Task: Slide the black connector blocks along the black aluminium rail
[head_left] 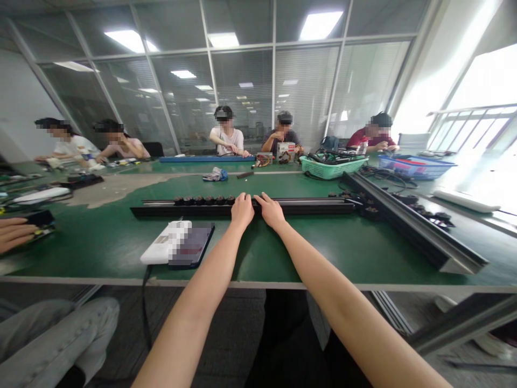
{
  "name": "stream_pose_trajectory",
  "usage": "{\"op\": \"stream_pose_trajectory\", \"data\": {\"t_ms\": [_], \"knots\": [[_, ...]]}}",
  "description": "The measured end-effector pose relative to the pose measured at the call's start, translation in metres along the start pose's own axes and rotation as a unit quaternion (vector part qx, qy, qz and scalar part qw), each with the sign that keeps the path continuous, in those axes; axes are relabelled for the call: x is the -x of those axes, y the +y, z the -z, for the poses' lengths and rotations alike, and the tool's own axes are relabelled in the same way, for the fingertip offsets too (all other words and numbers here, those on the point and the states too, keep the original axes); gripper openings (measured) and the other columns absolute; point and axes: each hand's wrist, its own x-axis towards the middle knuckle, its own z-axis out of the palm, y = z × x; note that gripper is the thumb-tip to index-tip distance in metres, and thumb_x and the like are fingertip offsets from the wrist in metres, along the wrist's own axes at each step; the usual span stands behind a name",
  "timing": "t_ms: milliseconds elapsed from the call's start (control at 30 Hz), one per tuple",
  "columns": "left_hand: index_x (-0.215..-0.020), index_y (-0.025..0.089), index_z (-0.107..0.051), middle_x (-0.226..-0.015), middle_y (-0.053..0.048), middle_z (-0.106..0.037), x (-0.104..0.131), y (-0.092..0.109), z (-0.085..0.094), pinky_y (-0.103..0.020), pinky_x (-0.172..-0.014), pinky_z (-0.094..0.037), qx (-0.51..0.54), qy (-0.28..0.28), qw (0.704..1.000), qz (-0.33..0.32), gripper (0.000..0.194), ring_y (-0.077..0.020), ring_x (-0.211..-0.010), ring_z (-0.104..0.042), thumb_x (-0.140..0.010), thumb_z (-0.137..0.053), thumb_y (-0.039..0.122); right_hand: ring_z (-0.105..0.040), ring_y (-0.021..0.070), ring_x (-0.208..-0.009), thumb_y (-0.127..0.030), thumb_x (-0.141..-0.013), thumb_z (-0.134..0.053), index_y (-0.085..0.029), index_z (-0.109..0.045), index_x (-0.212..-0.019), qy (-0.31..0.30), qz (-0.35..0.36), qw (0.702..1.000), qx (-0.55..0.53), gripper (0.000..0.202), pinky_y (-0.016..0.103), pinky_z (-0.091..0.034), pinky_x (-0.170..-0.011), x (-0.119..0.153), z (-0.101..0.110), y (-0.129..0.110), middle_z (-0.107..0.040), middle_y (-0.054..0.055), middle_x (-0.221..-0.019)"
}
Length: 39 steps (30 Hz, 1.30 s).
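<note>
A long black metal rail (319,207) lies crosswise on the green table in front of me. Several small black round parts (209,200) sit in a row along its left half. Near the rail's middle, my left hand (243,211) is closed over it with bent fingers, just right of that row. Close beside it, my right hand (271,211) curls over the same rail, thumb and index finger pointing toward the left hand. Whether a small part is under the fingertips is hidden.
A second black rail (420,226) lies slanted at right among loose black parts and cables. A white device (163,245) rests by a dark flat case (202,242). Green (329,170) and blue baskets (420,168) stand farther back. A neighbour's hand (16,233) shows at left; several people sit opposite.
</note>
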Motion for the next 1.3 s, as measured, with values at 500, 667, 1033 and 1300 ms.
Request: {"op": "stream_pose_trajectory", "data": {"t_ms": [500,667,1033,1300], "knots": [[-0.136,0.010,-0.060,-0.150,-0.018,-0.055,0.000,-0.001,0.000,-0.039,-0.110,-0.049,-0.002,0.001,1.000,-0.019,0.040,-0.0290,-0.136,-0.056,-0.103,-0.038,0.014,-0.062,0.0260,-0.127,-0.035,-0.108,-0.031,-0.033,-0.055,-0.151,0.029,-0.012,0.999,0.034,0.049,0.039,-0.042,-0.111,0.011,0.005,-0.006,-0.044,0.014,-0.161],[-0.137,0.011,-0.059,-0.152,-0.019,-0.053,0.000,0.000,0.002,-0.041,-0.110,-0.050,0.001,-0.004,1.000,-0.014,0.041,-0.0298,-0.136,-0.056,-0.103,-0.037,0.014,-0.061,0.0256,-0.127,-0.034,-0.108,-0.031,-0.032,-0.056,-0.149,0.028,-0.026,0.999,0.029,0.048,0.039,-0.040,-0.112,0.009,0.005,-0.006,-0.049,0.015,-0.157],[-0.135,0.014,-0.059,-0.149,-0.017,-0.054,0.001,0.003,0.004,-0.038,-0.104,-0.054,0.000,-0.013,1.000,-0.014,0.041,-0.0283,-0.134,-0.056,-0.103,-0.035,0.012,-0.058,0.0246,-0.125,-0.026,-0.106,-0.034,-0.030,-0.063,-0.141,0.022,-0.053,0.998,-0.041,0.045,0.037,-0.045,-0.105,0.000,0.006,-0.003,-0.057,0.013,-0.142],[-0.135,0.015,-0.060,-0.150,-0.015,-0.054,0.000,0.004,0.001,-0.038,-0.105,-0.054,-0.005,-0.015,1.000,-0.011,0.041,-0.0276,-0.134,-0.055,-0.104,-0.033,0.015,-0.049,0.0283,-0.134,-0.019,-0.103,-0.034,-0.029,-0.044,-0.155,-0.009,-0.109,0.991,-0.078,0.054,0.054,-0.037,-0.112,-0.013,0.006,-0.010,-0.055,0.014,-0.145]]}}
